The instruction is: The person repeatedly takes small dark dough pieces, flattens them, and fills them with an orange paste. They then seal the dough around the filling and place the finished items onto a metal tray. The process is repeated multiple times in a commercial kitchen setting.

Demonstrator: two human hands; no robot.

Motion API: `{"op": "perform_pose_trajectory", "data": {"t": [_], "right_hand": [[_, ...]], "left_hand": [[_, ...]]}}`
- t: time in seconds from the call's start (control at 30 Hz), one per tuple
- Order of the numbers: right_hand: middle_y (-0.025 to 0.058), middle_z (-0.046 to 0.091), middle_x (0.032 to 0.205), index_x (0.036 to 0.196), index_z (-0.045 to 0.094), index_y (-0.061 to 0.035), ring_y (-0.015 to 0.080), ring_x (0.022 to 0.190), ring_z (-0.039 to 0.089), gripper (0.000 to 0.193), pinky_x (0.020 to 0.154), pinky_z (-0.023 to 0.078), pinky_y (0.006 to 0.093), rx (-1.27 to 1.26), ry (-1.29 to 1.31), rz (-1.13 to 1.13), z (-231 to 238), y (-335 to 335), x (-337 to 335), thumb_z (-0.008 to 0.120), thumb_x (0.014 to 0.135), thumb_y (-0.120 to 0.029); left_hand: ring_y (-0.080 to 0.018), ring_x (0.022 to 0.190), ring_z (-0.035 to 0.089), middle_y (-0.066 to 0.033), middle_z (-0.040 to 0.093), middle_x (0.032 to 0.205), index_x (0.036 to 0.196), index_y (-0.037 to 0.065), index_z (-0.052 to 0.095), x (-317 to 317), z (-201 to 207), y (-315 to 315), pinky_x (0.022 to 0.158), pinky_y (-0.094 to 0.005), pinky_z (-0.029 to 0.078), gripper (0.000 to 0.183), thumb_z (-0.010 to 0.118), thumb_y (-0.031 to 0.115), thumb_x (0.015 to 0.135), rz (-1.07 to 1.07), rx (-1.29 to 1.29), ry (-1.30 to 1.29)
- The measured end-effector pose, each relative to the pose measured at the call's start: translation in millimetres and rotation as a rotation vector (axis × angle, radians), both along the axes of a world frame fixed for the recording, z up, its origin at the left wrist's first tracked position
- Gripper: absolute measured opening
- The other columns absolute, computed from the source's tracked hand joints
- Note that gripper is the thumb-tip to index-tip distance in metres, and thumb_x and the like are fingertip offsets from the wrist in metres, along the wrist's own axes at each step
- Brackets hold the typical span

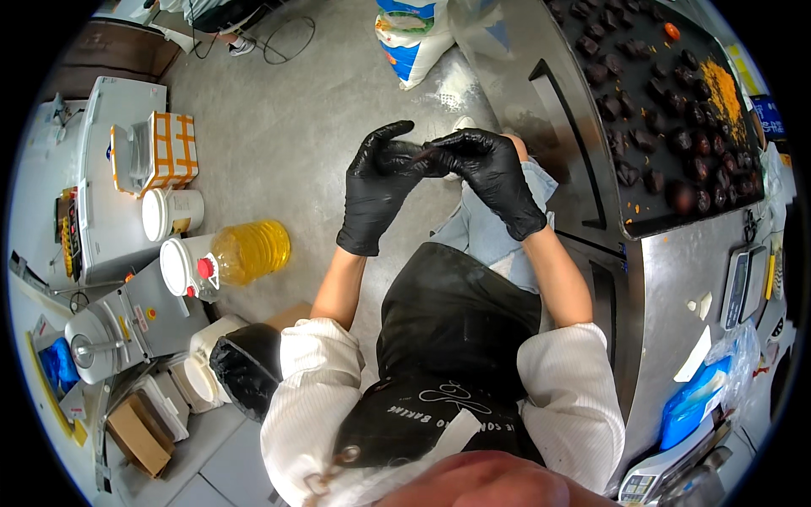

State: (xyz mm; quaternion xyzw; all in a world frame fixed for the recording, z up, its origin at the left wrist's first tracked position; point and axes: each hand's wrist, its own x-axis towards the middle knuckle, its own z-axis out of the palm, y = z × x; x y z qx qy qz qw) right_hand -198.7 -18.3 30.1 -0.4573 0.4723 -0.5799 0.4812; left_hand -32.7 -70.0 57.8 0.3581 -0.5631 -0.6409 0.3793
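grey floor below; left hand cups half-open, right hand bends inward, grasp hard to tell.

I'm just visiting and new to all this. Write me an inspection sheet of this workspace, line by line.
Surface: steel counter at the right, carrying a dark tray.
Job's things: many dark pieces and a patch of orange crumbs on the tray.
Clutter: scale and blue bag on the counter; a bottle of yellow liquid across the room at the left.
Hands: left hand and right hand, both black-gloved, close together above the floor; whether they hold anything is unclear.
Cables: dark cable looped on the floor, far side.
Surroundings: white-and-blue sack on the floor; another person's shoe near the cable.
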Motion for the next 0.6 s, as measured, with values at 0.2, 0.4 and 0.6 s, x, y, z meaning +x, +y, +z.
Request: {"op": "perform_pose_trajectory", "data": {"t": [0.2,0.4,0.6], "right_hand": [[0.0082,0.069,0.092,0.099,0.066,0.0028,0.0111,0.083,0.064,0.018,0.076,0.053,0.0258,0.018,-0.16,-0.173,-5.5,7.7,14.2,0.069,0.083,-0.004],[0.0083,0.069,0.094,0.098,0.067,0.002,0.0118,0.085,0.064,0.017,0.078,0.053,0.0258,-0.12,0.014,-0.037,-1.2,3.5,7.8,0.07,0.083,-0.005],[0.0067,0.069,0.089,0.097,0.067,0.0019,0.0115,0.08,0.064,0.014,0.074,0.051,0.0254,0.013,-0.223,-0.135,-0.7,8.0,14.8,0.067,0.084,-0.002]], "left_hand": [[-0.0141,0.09,0.065,-0.0133,0.069,0.1,0.113,0.0,0.06,-3.5,-5.4,5.2,0.077,-0.0271,0.054,0.04,0.074,-0.003,0.075,0.048,-0.039,-0.099],[-0.0137,0.087,0.066,-0.0122,0.07,0.096,0.127,-0.002,0.05,-1.4,7.7,3.3,0.075,-0.0268,0.055,0.058,0.073,-0.006,0.074,-0.01,-0.138,-0.197],[-0.0141,0.083,0.064,-0.0123,0.068,0.095,0.125,-0.003,0.053,-5.1,6.1,7.0,0.074,-0.0273,0.054,0.052,0.069,-0.009,0.076,-0.006,0.018,-0.046]]}}
